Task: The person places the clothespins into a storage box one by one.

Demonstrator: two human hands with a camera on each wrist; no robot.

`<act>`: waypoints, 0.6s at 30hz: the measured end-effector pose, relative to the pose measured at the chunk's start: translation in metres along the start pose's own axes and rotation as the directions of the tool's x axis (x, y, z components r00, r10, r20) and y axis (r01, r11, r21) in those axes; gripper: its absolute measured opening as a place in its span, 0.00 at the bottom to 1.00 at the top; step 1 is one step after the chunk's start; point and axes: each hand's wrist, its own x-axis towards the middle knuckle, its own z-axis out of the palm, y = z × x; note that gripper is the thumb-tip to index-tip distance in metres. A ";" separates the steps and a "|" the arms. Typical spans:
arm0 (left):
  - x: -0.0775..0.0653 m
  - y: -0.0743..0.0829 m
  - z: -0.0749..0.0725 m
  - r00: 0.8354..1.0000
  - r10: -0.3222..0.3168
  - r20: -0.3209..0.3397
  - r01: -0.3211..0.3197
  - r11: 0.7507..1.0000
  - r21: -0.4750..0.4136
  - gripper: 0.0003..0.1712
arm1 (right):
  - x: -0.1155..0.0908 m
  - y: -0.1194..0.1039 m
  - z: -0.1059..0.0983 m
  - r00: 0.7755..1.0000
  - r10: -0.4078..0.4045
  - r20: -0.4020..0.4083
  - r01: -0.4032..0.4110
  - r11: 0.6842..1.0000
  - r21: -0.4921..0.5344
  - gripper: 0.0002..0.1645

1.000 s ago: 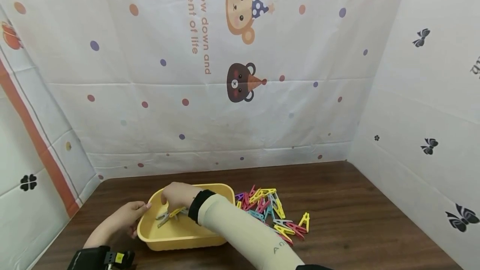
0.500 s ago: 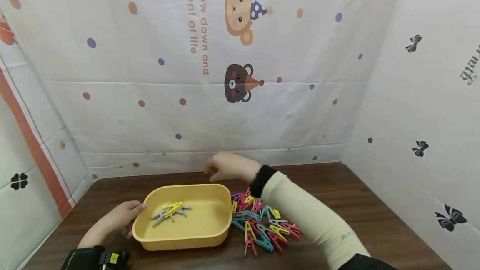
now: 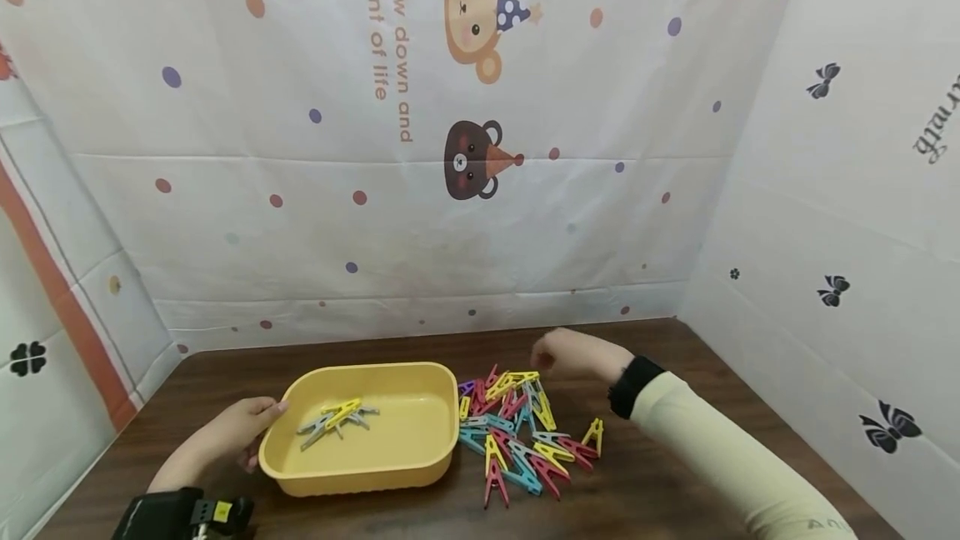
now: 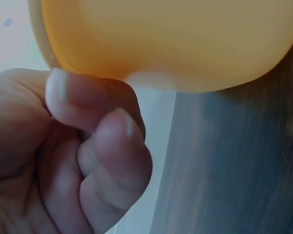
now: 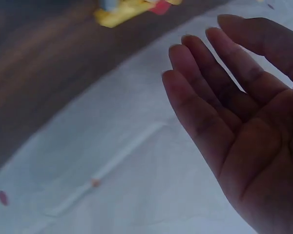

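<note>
My left hand [image 3: 231, 430] grips the left side of a yellow plastic basin [image 3: 408, 444], with its thumb at the rim. The left wrist view shows the curled fingers [image 4: 118, 156] close against the basin wall [image 4: 185, 58]. Inside the basin lie a yellow clothespin [image 3: 342, 414] and grey clothespins [image 3: 313, 433]. To the right of the basin spreads a loose pile of red, yellow, blue, grey and purple clothespins [image 3: 553, 451]. Over the table behind the pile is my right hand [image 3: 579, 353], holding nothing. Its fingers [image 5: 200, 109] are loosely extended in the right wrist view.
The brown wooden table [image 3: 660, 457] runs back to a white printed cloth [image 3: 600, 240]. More printed cloth stands along the left and right sides. One yellow clothespin [image 3: 593, 436] lies at the right edge of the pile.
My right hand has come up out of the basin and swung right, past the pile. The clothespins in the basin are now uncovered. My left hand stays at the basin's side.
</note>
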 end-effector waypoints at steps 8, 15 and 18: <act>0.000 0.001 -0.002 1.000 -0.008 -0.004 0.008 1.000 0.026 0.22 | -0.036 0.017 0.037 0.972 0.148 0.180 -0.160 0.986 0.054 0.24; -0.003 0.004 -0.002 0.999 -0.035 -0.025 0.036 0.999 0.020 0.21 | -0.049 0.027 0.057 0.981 0.128 0.146 -0.138 0.988 0.062 0.23; -0.004 0.003 -0.001 0.999 -0.041 -0.024 0.041 0.999 0.002 0.22 | -0.051 0.030 0.062 0.982 0.132 0.136 -0.145 0.985 0.089 0.22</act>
